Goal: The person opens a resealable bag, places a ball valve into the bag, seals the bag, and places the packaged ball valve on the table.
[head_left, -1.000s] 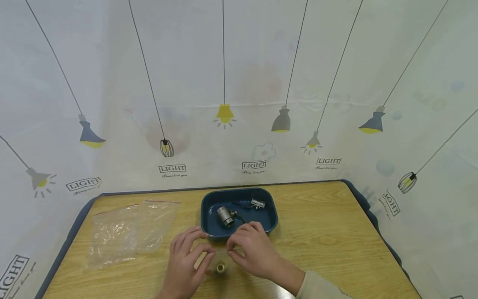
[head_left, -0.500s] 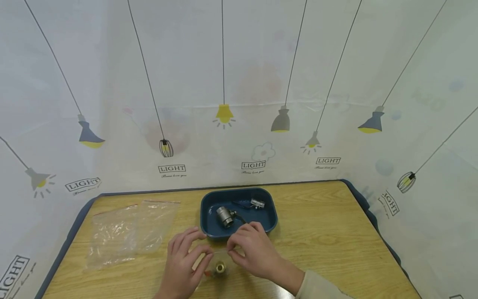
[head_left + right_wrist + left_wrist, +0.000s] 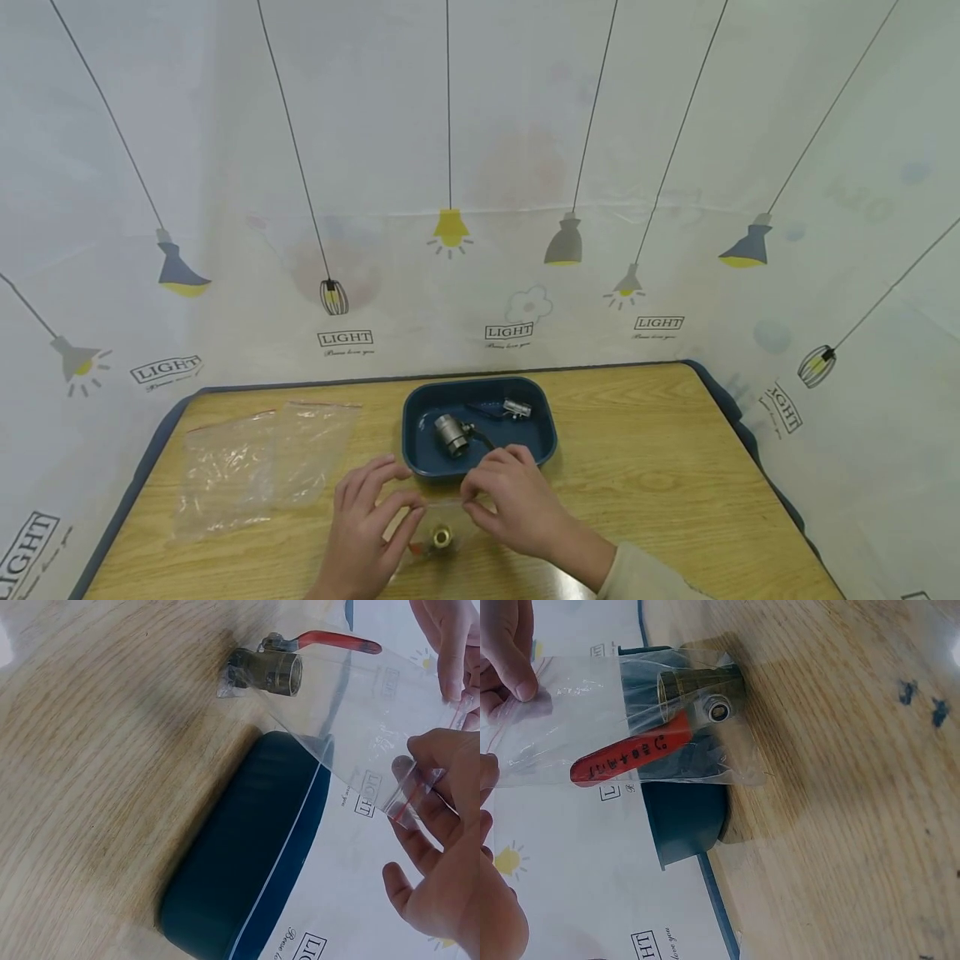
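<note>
A clear zip bag (image 3: 577,694) hangs upright between my hands, its red-lined zip edge at the top. Inside it is a brass ball valve (image 3: 442,537) with a red lever handle (image 3: 634,755); the bag's bottom end meets the table, or nearly so. My left hand (image 3: 367,525) pinches one end of the zip edge between thumb and finger. At the other end, my right hand (image 3: 517,504) pinches the same edge, its thumb and fingertips seen against the film in the right wrist view. Whether the bag's mouth is sealed I cannot tell.
Just beyond the hands stands a dark blue tray (image 3: 417,477). It holds a larger metal valve (image 3: 452,436) and a smaller metal valve (image 3: 517,408). Flat plastic bags (image 3: 232,475) lie on the wooden table (image 3: 660,467) to the left. A printed curtain surrounds the table's back and sides.
My hands have drawn slightly apart, the left a little leftward and the right a little rightward, both still pinching the bag. The tray and flat bags stay put.
</note>
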`<action>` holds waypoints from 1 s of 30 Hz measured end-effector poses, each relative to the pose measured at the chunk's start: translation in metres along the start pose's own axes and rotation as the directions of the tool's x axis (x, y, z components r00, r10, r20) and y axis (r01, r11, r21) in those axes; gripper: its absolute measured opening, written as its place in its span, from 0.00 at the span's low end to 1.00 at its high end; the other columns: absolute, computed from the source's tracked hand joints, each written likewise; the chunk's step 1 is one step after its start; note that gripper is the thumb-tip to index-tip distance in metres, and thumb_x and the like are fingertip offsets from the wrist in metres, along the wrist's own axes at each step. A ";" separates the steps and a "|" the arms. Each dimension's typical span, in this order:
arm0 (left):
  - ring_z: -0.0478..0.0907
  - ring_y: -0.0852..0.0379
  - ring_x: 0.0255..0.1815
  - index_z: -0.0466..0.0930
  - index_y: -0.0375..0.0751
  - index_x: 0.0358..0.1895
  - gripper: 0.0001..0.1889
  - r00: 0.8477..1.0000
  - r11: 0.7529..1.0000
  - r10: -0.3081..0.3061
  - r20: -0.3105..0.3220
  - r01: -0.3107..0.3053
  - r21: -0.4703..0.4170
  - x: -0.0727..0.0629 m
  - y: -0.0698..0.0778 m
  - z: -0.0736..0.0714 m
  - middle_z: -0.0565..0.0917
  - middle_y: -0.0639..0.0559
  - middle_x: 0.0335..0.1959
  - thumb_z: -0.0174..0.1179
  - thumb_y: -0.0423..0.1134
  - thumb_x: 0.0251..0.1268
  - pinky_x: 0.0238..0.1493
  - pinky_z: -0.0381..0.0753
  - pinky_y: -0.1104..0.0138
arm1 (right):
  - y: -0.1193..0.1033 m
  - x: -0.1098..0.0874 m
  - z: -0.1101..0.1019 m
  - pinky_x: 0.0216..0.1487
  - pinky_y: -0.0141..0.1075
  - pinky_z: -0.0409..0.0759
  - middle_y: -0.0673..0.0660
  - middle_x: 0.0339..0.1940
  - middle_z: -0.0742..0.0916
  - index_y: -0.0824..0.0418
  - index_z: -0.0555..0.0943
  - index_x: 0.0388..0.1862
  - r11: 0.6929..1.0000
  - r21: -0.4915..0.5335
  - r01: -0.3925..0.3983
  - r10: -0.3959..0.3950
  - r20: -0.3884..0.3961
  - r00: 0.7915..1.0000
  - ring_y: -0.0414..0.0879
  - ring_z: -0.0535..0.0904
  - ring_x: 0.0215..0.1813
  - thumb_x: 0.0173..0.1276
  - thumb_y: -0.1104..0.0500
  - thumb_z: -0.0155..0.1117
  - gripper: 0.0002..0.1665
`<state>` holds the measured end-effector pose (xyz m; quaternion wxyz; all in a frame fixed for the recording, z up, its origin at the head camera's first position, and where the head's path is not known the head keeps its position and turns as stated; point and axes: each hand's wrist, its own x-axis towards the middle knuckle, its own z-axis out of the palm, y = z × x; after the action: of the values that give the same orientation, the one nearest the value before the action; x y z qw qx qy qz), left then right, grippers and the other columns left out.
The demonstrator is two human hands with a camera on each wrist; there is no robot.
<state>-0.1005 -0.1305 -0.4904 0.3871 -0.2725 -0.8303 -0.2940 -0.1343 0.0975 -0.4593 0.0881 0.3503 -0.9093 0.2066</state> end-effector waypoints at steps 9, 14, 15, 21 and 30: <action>0.72 0.44 0.58 0.82 0.50 0.30 0.17 1.000 1.000 -0.001 0.000 0.001 0.000 -0.001 0.000 0.000 0.81 0.47 0.48 0.51 0.53 0.73 0.66 0.55 0.63 | 0.002 -0.001 0.000 0.57 0.44 0.69 0.34 0.32 0.84 0.41 0.80 0.31 1.000 0.018 -0.011 0.010 0.024 1.000 0.35 0.76 0.44 0.61 0.51 0.70 0.05; 0.72 0.43 0.58 0.82 0.51 0.30 0.17 1.000 1.000 -0.019 0.011 0.019 -0.003 -0.001 0.000 -0.001 0.81 0.47 0.48 0.51 0.53 0.73 0.62 0.57 0.59 | 0.004 -0.002 -0.001 0.57 0.44 0.69 0.34 0.32 0.84 0.42 0.80 0.31 1.000 0.016 -0.021 0.021 0.026 0.999 0.35 0.76 0.45 0.61 0.52 0.71 0.06; 0.71 0.43 0.58 0.82 0.51 0.30 0.17 1.000 1.000 -0.024 0.014 0.024 -0.002 -0.002 0.000 -0.001 0.81 0.47 0.48 0.51 0.53 0.73 0.62 0.57 0.59 | 0.005 -0.003 -0.002 0.57 0.44 0.68 0.34 0.32 0.84 0.42 0.80 0.31 1.000 0.016 -0.026 0.025 0.028 0.999 0.35 0.75 0.45 0.61 0.52 0.71 0.06; 0.71 0.43 0.59 0.82 0.51 0.30 0.17 0.999 0.999 -0.033 0.019 0.033 0.001 -0.002 0.001 -0.002 0.80 0.48 0.48 0.51 0.53 0.73 0.61 0.58 0.57 | 0.005 -0.003 -0.004 0.57 0.44 0.68 0.33 0.31 0.83 0.41 0.80 0.30 0.999 0.009 -0.032 0.032 0.044 0.999 0.35 0.75 0.46 0.61 0.51 0.71 0.06; 0.71 0.44 0.59 0.82 0.51 0.30 0.16 0.999 0.999 -0.044 0.021 0.044 0.003 -0.002 0.001 -0.002 0.80 0.49 0.48 0.51 0.53 0.73 0.60 0.58 0.57 | 0.010 -0.004 -0.004 0.57 0.45 0.68 0.33 0.32 0.84 0.41 0.81 0.30 0.999 0.002 -0.036 0.036 0.041 0.999 0.36 0.76 0.46 0.60 0.52 0.71 0.06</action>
<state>-0.0980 -0.1319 -0.4906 0.3722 -0.2567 -0.8405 -0.2986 -0.1381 0.1082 -0.4595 0.0653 0.3383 -0.9167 0.2021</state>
